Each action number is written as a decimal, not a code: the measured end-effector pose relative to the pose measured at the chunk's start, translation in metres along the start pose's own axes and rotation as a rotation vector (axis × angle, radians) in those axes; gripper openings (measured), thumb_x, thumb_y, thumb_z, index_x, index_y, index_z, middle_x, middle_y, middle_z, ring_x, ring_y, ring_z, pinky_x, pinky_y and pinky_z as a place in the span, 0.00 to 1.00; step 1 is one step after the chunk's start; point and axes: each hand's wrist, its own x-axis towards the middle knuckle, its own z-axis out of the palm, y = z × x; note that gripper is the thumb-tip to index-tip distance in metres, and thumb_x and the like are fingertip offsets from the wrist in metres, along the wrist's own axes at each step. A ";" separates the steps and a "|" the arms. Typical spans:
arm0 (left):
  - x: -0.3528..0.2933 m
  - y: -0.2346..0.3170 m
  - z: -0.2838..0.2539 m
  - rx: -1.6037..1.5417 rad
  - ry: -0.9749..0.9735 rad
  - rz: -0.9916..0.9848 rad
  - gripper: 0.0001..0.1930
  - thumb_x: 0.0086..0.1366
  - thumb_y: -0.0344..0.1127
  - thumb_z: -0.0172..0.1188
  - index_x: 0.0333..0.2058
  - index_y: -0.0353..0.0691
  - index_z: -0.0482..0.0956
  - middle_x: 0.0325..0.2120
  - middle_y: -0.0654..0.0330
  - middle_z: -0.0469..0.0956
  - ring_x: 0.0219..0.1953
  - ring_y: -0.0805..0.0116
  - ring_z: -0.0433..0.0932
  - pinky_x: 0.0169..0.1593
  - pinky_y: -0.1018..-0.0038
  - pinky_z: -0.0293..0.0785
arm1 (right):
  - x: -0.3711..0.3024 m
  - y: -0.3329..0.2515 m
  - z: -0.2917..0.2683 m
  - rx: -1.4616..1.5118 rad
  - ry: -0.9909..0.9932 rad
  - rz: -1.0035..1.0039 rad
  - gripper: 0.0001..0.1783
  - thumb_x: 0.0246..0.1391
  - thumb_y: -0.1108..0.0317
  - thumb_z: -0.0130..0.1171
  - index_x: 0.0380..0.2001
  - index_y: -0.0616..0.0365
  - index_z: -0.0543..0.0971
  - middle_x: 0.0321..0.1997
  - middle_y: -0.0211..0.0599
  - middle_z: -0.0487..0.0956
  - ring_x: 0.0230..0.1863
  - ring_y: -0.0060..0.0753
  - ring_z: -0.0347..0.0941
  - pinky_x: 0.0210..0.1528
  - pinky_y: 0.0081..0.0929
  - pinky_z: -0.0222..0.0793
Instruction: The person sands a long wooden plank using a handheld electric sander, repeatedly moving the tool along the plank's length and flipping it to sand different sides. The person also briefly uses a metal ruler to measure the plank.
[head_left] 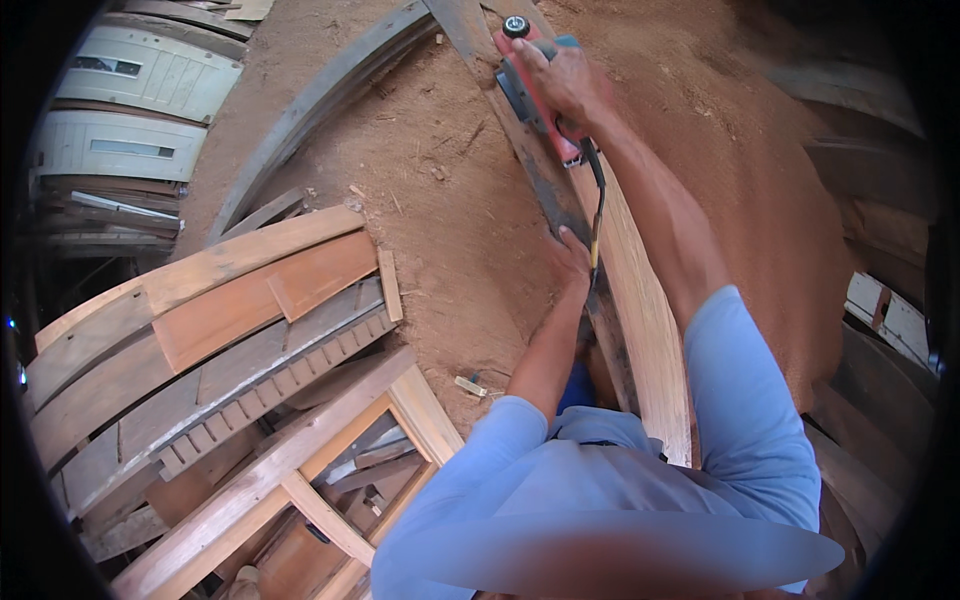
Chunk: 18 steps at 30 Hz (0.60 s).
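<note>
My right hand [572, 85] is closed round the handle of a red electric planer [545, 112] with a round black knob at its front. The planer sits on the far part of a long pale wooden plank [640, 310], and its black cord [600, 195] trails back toward me. Along the plank's left side runs a darker wooden beam [548, 185]. My left hand [570, 262] is closed on this beam's edge, close beside the cord; some of its fingers are hidden.
Stacked boards and panels [270, 290] lie at the left, with a wooden frame [330, 515] nearer me. A curved timber piece [290, 130] rests on the sawdust-covered ground [440, 190]. White panels [130, 145] stand far left; dark timber [880, 390] lies along the right.
</note>
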 end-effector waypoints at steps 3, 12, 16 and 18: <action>0.002 -0.006 0.015 -0.083 0.021 0.056 0.32 0.72 0.48 0.43 0.63 0.24 0.60 0.58 0.30 0.67 0.62 0.34 0.65 0.65 0.55 0.60 | 0.040 0.004 -0.002 0.011 0.215 -0.140 0.44 0.56 0.29 0.50 0.25 0.70 0.80 0.24 0.52 0.80 0.28 0.49 0.79 0.36 0.45 0.73; 0.006 -0.027 0.013 -0.039 0.031 -0.021 0.34 0.73 0.52 0.41 0.62 0.25 0.63 0.59 0.29 0.65 0.63 0.35 0.64 0.67 0.56 0.57 | -0.186 0.025 -0.113 0.215 -0.089 0.080 0.26 0.62 0.44 0.54 0.41 0.59 0.83 0.19 0.28 0.74 0.22 0.20 0.69 0.26 0.28 0.67; -0.012 -0.010 0.000 0.044 -0.069 -0.144 0.34 0.72 0.55 0.42 0.60 0.25 0.66 0.58 0.29 0.67 0.63 0.35 0.65 0.66 0.53 0.59 | -0.338 0.041 -0.173 0.207 -0.122 0.325 0.23 0.60 0.53 0.58 0.49 0.60 0.79 0.24 0.32 0.77 0.27 0.29 0.73 0.33 0.32 0.70; -0.008 -0.023 -0.011 0.295 0.034 0.015 0.32 0.71 0.53 0.45 0.58 0.26 0.68 0.56 0.30 0.69 0.61 0.35 0.66 0.63 0.50 0.62 | -0.407 0.069 -0.182 0.192 -0.017 0.151 0.24 0.60 0.52 0.57 0.49 0.61 0.78 0.34 0.44 0.81 0.39 0.37 0.78 0.45 0.36 0.71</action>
